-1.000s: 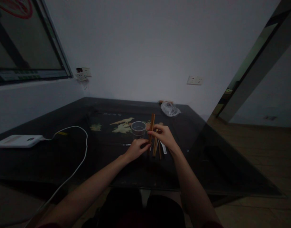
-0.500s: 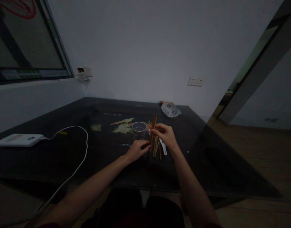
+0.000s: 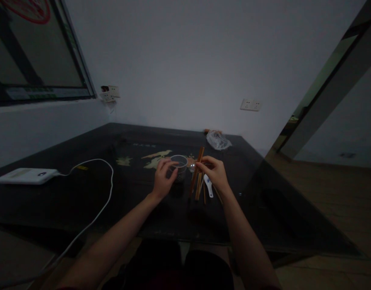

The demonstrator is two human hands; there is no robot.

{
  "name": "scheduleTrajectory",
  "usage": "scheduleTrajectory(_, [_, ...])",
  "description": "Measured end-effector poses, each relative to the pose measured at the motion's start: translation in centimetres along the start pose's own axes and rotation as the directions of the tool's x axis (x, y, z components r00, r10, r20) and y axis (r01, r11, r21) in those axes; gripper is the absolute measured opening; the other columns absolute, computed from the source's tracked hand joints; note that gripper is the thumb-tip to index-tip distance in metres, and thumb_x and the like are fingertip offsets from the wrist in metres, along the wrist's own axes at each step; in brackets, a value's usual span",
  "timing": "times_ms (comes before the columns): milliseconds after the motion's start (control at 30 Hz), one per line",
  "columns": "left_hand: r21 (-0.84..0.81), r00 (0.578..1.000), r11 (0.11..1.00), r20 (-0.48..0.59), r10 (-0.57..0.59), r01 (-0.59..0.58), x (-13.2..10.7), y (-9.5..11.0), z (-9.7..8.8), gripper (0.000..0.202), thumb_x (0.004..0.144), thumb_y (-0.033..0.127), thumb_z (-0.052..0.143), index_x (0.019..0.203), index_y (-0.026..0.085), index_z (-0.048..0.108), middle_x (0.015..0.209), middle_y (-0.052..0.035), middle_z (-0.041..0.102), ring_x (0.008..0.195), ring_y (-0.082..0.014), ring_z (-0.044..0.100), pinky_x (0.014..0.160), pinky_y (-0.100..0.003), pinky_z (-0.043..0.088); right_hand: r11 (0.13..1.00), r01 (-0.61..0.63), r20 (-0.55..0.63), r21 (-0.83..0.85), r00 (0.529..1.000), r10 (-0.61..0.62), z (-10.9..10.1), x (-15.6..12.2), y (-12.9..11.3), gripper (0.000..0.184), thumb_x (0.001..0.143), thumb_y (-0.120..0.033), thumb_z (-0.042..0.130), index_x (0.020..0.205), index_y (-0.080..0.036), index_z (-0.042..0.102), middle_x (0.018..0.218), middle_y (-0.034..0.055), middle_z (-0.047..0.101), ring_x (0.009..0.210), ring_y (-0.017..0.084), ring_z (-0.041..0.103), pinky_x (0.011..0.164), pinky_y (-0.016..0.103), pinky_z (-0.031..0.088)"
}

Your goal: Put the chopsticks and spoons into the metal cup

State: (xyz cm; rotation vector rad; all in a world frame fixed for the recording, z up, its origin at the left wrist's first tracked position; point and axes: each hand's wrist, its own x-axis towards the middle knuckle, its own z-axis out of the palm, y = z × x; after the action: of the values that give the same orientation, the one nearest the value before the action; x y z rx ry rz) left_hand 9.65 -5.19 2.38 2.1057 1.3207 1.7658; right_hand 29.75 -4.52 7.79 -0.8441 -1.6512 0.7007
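My right hand (image 3: 214, 172) pinches brown wooden chopsticks (image 3: 196, 175) near their upper part, holding them tilted over the table. Just left of them stands a clear round container (image 3: 180, 175) with a pale rim. My left hand (image 3: 164, 179) is at its near left side, thumb and fingers apart; whether they touch the container I cannot tell. Below my right hand lie several more wooden sticks (image 3: 198, 187) and a white spoon (image 3: 209, 187) with a blue mark. A small shiny clear thing (image 3: 192, 166) shows beside the chopsticks, too small to name.
The dark glossy table (image 3: 137, 201) has a printed bird and flower pattern. A crumpled clear plastic bag (image 3: 218, 140) lies at the back. On the left, a white power bank-like device (image 3: 27, 176) has a white cable (image 3: 110, 181) running over the front edge.
My left hand has let go of the lower end of the chopsticks and moved left and up to the container. My right hand still holds the chopsticks in nearly the same place.
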Motion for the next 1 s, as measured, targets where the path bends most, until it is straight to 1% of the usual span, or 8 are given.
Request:
scheduleTrajectory(67, [-0.006,0.987,0.994,-0.117,-0.105,0.105,0.6,-1.1,0.1,0.036,0.080,0.028,0.060,0.115,0.022,0.054,0.119,-0.0086,0.049,0.114,-0.0227,0.048,0.094,-0.038,0.043,1.000,-0.002,-0.002,-0.008,1.000,0.002,0.0,0.0,0.1,0.025,0.073,-0.042,0.067,0.077,-0.018,0.067,0.071,0.0033,0.067,0.062,0.016,0.064,0.056,0.027,0.054])
scheduleTrajectory(100, [-0.037,0.978,0.987,-0.127,-0.163,0.159,0.8,-1.8,0.4,0.045,0.078,0.030,0.063,0.121,0.023,0.049,0.123,-0.0095,0.046,0.116,-0.0232,0.047,0.094,-0.038,0.043,1.000,-0.002,-0.007,-0.015,1.000,0.002,-0.1,0.0,0.2,0.025,0.073,-0.043,0.067,0.077,-0.018,0.067,0.071,0.0037,0.068,0.062,0.017,0.064,0.055,0.027,0.054])
scheduleTrajectory(233, [-0.171,0.947,0.934,-0.018,-0.321,0.313,0.5,-4.4,2.1,0.071,0.070,0.035,0.070,0.131,0.023,0.035,0.131,-0.0129,0.041,0.117,-0.0239,0.047,0.094,-0.039,0.043,0.999,-0.005,-0.017,-0.032,1.000,0.004,-0.2,0.1,0.3,0.026,0.074,-0.043,0.066,0.078,-0.017,0.068,0.074,0.0046,0.069,0.060,0.016,0.062,0.052,0.025,0.051])
scheduleTrajectory(400, [-0.210,0.935,0.911,0.090,-0.342,0.354,-0.3,-5.6,3.5,0.087,0.061,0.033,0.077,0.133,0.020,0.031,0.133,-0.0159,0.042,0.122,-0.0259,0.044,0.103,-0.042,0.035,1.000,-0.018,-0.048,-0.018,0.999,0.017,-0.4,0.4,-0.3,0.026,0.073,-0.043,0.067,0.073,-0.017,0.066,0.066,0.0026,0.066,0.055,0.015,0.060,0.051,0.025,0.049])
scheduleTrajectory(567, [-0.287,0.917,0.876,0.219,-0.335,0.388,-0.6,-6.2,4.3,0.088,0.057,0.026,0.079,0.131,0.018,0.032,0.130,-0.0159,0.048,0.122,-0.0262,0.047,0.103,-0.043,0.036,0.999,0.033,-0.132,0.030,0.991,-0.029,-1.8,1.9,-2.6,0.025,0.072,-0.041,0.069,0.072,-0.016,0.064,0.066,0.0028,0.066,0.055,0.015,0.061,0.052,0.027,0.052])
scheduleTrajectory(733, [-0.317,0.905,0.854,0.250,-0.344,0.412,-0.7,-6.9,4.6,0.082,0.054,0.027,0.081,0.124,0.016,0.039,0.126,-0.0152,0.053,0.119,-0.0258,0.050,0.101,-0.042,0.038,0.978,0.207,-0.273,-0.003,0.941,-0.200,-2.9,5.0,-5.5,0.022,0.076,-0.042,0.065,0.078,-0.020,0.063,0.070,0.0019,0.066,0.060,0.014,0.064,0.053,0.026,0.055])
scheduleTrajectory(833, [-0.288,0.887,0.849,0.277,-0.369,0.443,-0.8,-6.7,4.4,0.072,0.056,0.029,0.080,0.117,0.015,0.045,0.121,-0.0153,0.056,0.114,-0.0260,0.054,0.098,-0.042,0.041,0.965,0.263,-0.311,0.005,0.917,-0.248,-2.2,7.2,-6.2,0.022,0.079,-0.042,0.062,0.082,-0.020,0.062,0.073,0.0020,0.066,0.066,0.014,0.065,0.055,0.025,0.055])
scheduleTrajectory(1000, [-0.226,0.906,0.890,0.248,-0.342,0.397,-0.7,-6.2,4.2,0.068,0.059,0.030,0.078,0.117,0.014,0.046,0.120,-0.0150,0.057,0.113,-0.0258,0.054,0.097,-0.042,0.041,0.982,0.189,-0.219,0.006,0.958,-0.184,0.7,10.2,-3.8,0.025,0.078,-0.043,0.061,0.083,-0.018,0.062,0.074,0.0024,0.066,0.068,0.014,0.064,0.059,0.024,0.055])
